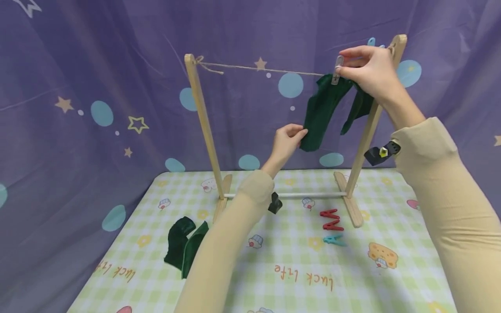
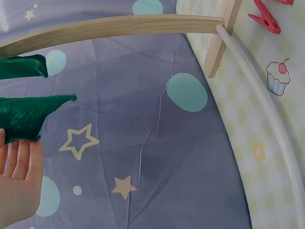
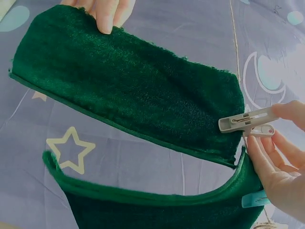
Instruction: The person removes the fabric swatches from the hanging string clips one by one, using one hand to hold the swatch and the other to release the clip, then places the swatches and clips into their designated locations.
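Note:
A dark green velvety cloth piece (image 1: 322, 113) hangs at the right part of the twine line (image 1: 274, 70). My right hand (image 1: 369, 71) pinches a pale grey clothespin (image 3: 245, 120) whose jaws sit over the cloth's top edge at the line. My left hand (image 1: 287, 141) pinches the cloth's side edge near its lower end between thumb and fingers. Beside it, behind the right hand, hangs another green piece (image 3: 157, 207), with a light blue clothespin (image 3: 254, 199) at its top.
A wooden frame (image 1: 204, 121) with two posts holds the line, joined low down by a white rod (image 1: 313, 195). On the checked tablecloth (image 1: 297, 295) lie two red clothespins (image 1: 332, 225), a turquoise clothespin (image 1: 334, 240) and more green cloth (image 1: 179, 241), partly behind my left sleeve.

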### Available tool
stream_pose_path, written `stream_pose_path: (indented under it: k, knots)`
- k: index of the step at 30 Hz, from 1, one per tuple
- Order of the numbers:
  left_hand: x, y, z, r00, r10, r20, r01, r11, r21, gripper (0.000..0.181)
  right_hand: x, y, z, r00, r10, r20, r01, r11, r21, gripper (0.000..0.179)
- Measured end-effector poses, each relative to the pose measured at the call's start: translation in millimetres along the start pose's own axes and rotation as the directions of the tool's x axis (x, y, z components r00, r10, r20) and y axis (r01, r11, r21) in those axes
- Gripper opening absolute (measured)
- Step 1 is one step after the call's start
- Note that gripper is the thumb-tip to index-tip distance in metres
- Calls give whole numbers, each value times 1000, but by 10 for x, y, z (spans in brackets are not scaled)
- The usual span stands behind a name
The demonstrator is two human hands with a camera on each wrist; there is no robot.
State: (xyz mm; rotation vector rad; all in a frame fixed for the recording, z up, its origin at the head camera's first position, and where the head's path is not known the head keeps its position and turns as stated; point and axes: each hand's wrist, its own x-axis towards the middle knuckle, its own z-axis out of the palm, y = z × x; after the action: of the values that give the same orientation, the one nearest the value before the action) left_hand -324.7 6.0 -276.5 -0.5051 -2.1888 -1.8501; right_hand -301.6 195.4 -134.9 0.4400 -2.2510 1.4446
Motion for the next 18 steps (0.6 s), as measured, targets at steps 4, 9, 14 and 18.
stream_pose_path:
  k: [4, 9, 14, 18]
  knots:
    - [1, 13, -1, 1000, 7, 5, -7, 1000, -6, 20, -14, -2, -8, 1000, -10, -2, 10, 1000, -7, 44]
    - [-2, -8, -5, 1000, -15, 9, 15, 999, -34, 19, -18, 7, 5, 998, -46, -40, 46, 999, 1, 39]
    - [-10, 1, -18, 999, -29, 19, 30, 998, -50, 20, -12, 17, 24, 993, -66, -100, 72, 995, 61, 27]
    - [-12, 23, -32, 999, -27, 28, 28, 999, -23, 22, -14, 10, 16, 988, -72, -135, 90, 988, 128, 17]
